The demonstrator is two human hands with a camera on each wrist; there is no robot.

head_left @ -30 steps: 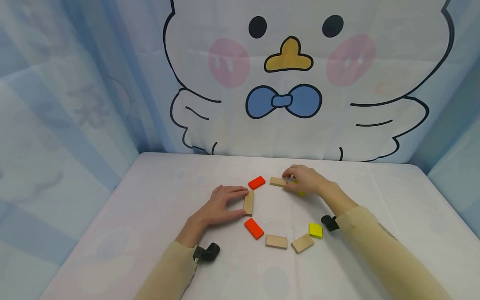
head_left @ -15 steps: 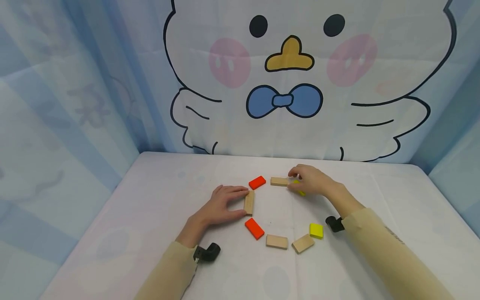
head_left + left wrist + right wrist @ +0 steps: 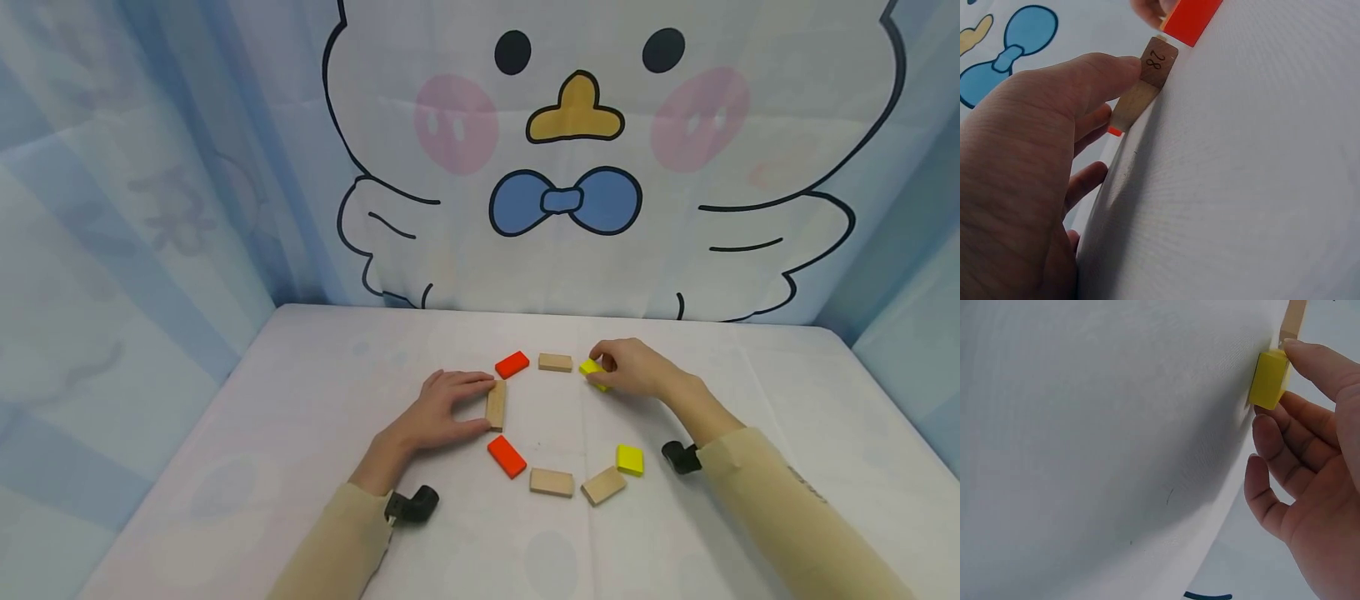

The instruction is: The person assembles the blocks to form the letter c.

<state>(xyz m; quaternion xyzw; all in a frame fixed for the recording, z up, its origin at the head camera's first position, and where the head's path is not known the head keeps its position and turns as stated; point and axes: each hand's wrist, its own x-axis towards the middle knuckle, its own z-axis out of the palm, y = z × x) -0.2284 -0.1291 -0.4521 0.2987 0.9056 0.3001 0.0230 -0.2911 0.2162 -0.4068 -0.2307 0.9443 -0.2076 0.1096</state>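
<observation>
On the left of a ring of small blocks, my left hand (image 3: 442, 410) holds a plain wooden block (image 3: 496, 407) lengthwise, its thumb at the near end and a finger at the far end. In the left wrist view, the thumb touches that wooden block (image 3: 1155, 65) beside a marked "28". At the ring's back right, my right hand (image 3: 636, 367) pinches a yellow block (image 3: 590, 367) between thumb and fingers. The right wrist view shows this yellow block (image 3: 1267, 380) low at the table, its other fingers loosely bent. Left of it lies another plain wooden block (image 3: 555, 362), untouched.
Red blocks lie behind (image 3: 512, 365) and in front (image 3: 507, 457) of the left hand's block. Two plain blocks (image 3: 551, 482) and a second yellow block (image 3: 630, 460) curve along the front. A patterned curtain (image 3: 562, 267) hangs at the table's (image 3: 375, 342) back edge.
My right hand has left the plain wooden block at the back, moved right and slightly nearer, and now pinches the yellow block. The left hand has stayed in place.
</observation>
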